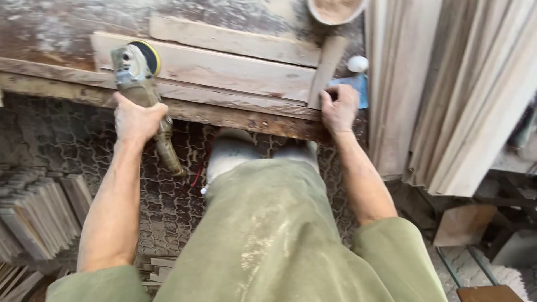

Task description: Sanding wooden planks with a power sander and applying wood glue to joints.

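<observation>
The surface (67, 84) ends in a worn front edge running left to right, and both hands work at it. The left hand (136, 118), grip wrapped tight, holds the angle grinder (140, 84) over that edge toward the left, its yellow-rimmed disc resting on a pale plank (224, 70). The grinder is dusty grey-green. The right hand (339, 107), fingers pressed together, pins a narrow wood strip (325, 67) near the right corner. Leaning boards (447, 95) crowd the right side; stacked slats (39, 212) fill the floor left.
</observation>
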